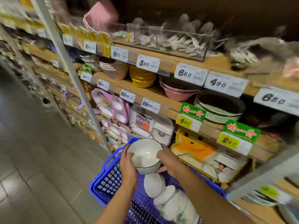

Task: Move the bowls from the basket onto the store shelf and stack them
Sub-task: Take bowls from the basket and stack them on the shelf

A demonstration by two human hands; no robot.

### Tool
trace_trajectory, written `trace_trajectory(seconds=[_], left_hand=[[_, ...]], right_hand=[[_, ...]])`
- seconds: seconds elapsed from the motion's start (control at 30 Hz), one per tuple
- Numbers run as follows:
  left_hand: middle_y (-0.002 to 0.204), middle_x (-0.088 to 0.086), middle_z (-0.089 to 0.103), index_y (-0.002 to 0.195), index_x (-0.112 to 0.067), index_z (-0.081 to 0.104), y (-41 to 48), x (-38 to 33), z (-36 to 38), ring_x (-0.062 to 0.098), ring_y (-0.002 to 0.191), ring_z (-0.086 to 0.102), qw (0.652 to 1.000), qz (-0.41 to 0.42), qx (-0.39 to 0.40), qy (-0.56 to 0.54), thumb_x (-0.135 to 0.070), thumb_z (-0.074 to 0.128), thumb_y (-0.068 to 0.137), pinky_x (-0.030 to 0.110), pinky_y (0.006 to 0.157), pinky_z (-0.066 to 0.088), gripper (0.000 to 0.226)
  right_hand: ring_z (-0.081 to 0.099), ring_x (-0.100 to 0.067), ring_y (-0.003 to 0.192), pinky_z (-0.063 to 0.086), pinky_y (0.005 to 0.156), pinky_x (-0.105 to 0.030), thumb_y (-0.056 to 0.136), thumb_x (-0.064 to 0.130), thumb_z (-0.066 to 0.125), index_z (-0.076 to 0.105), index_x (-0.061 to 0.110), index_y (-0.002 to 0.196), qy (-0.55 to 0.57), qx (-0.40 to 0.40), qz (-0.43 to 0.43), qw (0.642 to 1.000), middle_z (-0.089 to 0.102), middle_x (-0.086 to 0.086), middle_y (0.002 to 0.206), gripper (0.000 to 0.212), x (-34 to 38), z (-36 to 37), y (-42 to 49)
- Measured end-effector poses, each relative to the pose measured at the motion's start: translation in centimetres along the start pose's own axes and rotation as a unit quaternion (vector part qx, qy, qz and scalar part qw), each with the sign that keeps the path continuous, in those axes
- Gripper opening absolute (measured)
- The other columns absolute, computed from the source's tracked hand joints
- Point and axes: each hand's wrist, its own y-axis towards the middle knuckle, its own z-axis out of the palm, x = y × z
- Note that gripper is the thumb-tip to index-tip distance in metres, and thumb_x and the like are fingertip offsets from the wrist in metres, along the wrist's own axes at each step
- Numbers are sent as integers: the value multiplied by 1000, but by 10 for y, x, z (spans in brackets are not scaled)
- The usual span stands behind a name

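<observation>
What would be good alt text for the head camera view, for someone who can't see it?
The left hand and right hand hold a white dark-rimmed bowl above a blue basket where more white bowls lie. Beside it, store shelves carry stacked bowls, plates and price tags.

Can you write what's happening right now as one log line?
left hand: grips white bowl | right hand: grips it too | blue basket: more bowls inside
</observation>
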Motion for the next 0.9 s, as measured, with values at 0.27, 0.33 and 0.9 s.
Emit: trace_trajectory(seconds=[0.27, 0.33, 0.9], left_hand=[[105, 13, 71, 107, -16, 69, -73, -95, 35, 32, 96, 65, 988, 29, 106, -106, -32, 42, 91, 38, 75, 53, 36], [98, 12, 72, 100, -17, 70, -95, -110, 45, 31, 90, 66, 982, 40, 153, -107, -32, 39, 92, 35, 70, 53, 35], [91, 9, 74, 98, -18, 68, -323, -105, 140, 28, 83, 68, 887, -33, 457, -56, -31, 40, 92, 33, 66, 51, 32]], right_hand=[[56, -6, 95, 41, 66, -26, 68, 49, 54, 51, 37, 116, 43, -56, -172, 983, 61, 11, 110, 49, 52, -26, -116], [57, -2, 94, 41, 67, -24, 67, 51, 53, 55, 35, 113, 76, -104, -229, 965, 62, 13, 108, 49, 56, -31, -144], [62, -19, 99, 51, 79, -39, 90, 20, 46, 64, 30, 103, 279, -427, -369, 777, 68, 1, 103, 24, 0, -145, -357]])
